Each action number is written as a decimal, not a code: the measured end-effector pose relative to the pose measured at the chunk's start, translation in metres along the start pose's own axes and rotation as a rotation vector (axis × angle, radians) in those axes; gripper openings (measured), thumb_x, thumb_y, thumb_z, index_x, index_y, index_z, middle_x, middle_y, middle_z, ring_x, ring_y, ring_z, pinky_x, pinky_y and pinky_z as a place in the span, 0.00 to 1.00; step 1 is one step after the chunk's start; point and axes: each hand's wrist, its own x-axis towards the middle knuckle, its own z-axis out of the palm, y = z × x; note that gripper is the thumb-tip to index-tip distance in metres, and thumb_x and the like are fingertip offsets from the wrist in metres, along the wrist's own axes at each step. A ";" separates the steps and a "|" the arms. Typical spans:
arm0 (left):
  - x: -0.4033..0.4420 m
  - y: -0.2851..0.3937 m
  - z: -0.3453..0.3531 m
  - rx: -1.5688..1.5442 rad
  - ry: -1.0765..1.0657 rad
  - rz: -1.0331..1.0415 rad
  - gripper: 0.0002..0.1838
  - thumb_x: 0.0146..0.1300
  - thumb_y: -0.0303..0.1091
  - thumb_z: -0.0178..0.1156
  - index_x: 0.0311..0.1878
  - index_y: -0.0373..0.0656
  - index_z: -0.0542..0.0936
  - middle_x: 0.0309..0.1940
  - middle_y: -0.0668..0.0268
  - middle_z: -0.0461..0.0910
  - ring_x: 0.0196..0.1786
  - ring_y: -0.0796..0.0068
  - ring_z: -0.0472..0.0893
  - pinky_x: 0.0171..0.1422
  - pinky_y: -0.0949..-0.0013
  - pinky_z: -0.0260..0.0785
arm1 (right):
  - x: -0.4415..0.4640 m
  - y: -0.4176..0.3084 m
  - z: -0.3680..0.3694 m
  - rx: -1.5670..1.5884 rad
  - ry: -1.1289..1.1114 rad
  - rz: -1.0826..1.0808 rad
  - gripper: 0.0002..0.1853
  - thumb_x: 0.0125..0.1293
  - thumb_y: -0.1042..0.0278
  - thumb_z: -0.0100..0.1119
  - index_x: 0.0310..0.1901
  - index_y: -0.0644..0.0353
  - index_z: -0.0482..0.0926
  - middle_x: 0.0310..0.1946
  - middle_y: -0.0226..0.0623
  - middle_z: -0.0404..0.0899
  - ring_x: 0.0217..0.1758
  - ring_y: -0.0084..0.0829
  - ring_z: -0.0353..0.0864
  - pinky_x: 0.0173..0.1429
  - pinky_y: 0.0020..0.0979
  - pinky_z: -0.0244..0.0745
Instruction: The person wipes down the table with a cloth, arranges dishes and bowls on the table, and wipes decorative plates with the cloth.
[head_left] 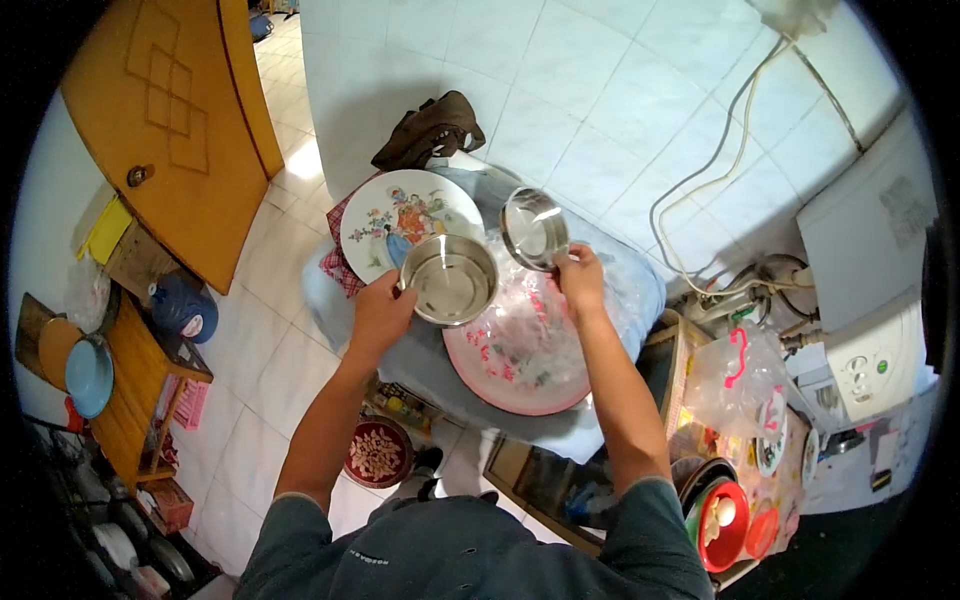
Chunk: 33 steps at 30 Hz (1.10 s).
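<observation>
My left hand (pixel 383 312) grips the rim of a round steel bowl (pixel 449 281), which is level and overlaps the lower right edge of a white plate (pixel 378 200) painted with figures and flowers. A smaller steel bowl (pixel 534 230), tilted, is held at its lower right rim by my right hand (pixel 580 278). Beneath both hands lies a pink-rimmed floral tray (pixel 530 404), partly covered by clear plastic. Plate and tray rest on a blue-grey cloth (pixel 418 372) over a table. Both bowls look empty.
A dark brown bag (pixel 432 130) sits behind the plate against the tiled wall. To the right, a side table holds a red bowl (pixel 724 528) and a plastic bag (pixel 735 375). A patterned stool (pixel 378 452), wooden cabinet (pixel 130 400), blue water jug (pixel 190 308) and door (pixel 175 140) stand left.
</observation>
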 end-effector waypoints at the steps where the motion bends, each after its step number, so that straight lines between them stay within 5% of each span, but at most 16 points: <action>1: 0.004 -0.004 0.006 0.114 0.013 0.095 0.13 0.57 0.32 0.56 0.43 0.35 0.81 0.19 0.59 0.78 0.21 0.70 0.78 0.28 0.66 0.69 | -0.017 -0.015 -0.006 -0.001 0.006 -0.002 0.14 0.59 0.76 0.55 0.47 0.68 0.74 0.26 0.41 0.82 0.23 0.25 0.80 0.24 0.24 0.72; 9: -0.024 0.044 0.058 0.134 -0.084 0.321 0.13 0.55 0.34 0.57 0.41 0.39 0.81 0.21 0.52 0.78 0.24 0.55 0.79 0.33 0.58 0.70 | -0.106 -0.048 -0.043 -0.008 -0.174 -0.069 0.11 0.63 0.78 0.54 0.47 0.66 0.78 0.28 0.32 0.81 0.21 0.16 0.74 0.24 0.20 0.68; 15: -0.047 0.058 0.070 0.214 -0.096 0.458 0.14 0.57 0.31 0.55 0.46 0.38 0.80 0.22 0.52 0.79 0.27 0.51 0.80 0.35 0.56 0.71 | -0.145 -0.044 -0.080 0.165 0.063 -0.048 0.12 0.63 0.76 0.55 0.48 0.65 0.77 0.27 0.30 0.81 0.17 0.15 0.70 0.21 0.17 0.63; 20: -0.065 0.064 0.076 0.156 -0.068 0.617 0.17 0.57 0.27 0.54 0.51 0.36 0.78 0.27 0.50 0.79 0.30 0.52 0.80 0.36 0.56 0.71 | -0.195 -0.030 -0.114 0.324 0.192 -0.067 0.12 0.63 0.76 0.56 0.48 0.61 0.77 0.27 0.23 0.78 0.23 0.13 0.70 0.22 0.16 0.63; 24: -0.084 0.071 0.079 0.123 -0.137 0.547 0.18 0.57 0.25 0.55 0.52 0.36 0.78 0.28 0.50 0.80 0.30 0.51 0.80 0.36 0.59 0.72 | -0.243 -0.009 -0.131 0.431 0.358 -0.079 0.07 0.66 0.73 0.53 0.44 0.60 0.77 0.25 0.26 0.76 0.22 0.16 0.72 0.21 0.20 0.64; 26: -0.094 0.067 0.084 0.064 -0.120 0.631 0.18 0.60 0.22 0.54 0.55 0.36 0.77 0.31 0.57 0.82 0.28 0.75 0.78 0.35 0.72 0.70 | -0.266 0.001 -0.139 0.463 0.414 -0.078 0.05 0.70 0.69 0.52 0.38 0.60 0.75 0.23 0.32 0.75 0.19 0.22 0.71 0.20 0.21 0.64; 33: -0.141 0.087 0.094 -0.152 -0.249 0.543 0.15 0.64 0.24 0.54 0.54 0.35 0.78 0.30 0.67 0.81 0.31 0.85 0.76 0.35 0.75 0.70 | -0.331 0.016 -0.165 0.480 0.464 -0.050 0.05 0.69 0.69 0.50 0.40 0.60 0.74 0.23 0.32 0.75 0.18 0.22 0.71 0.18 0.21 0.63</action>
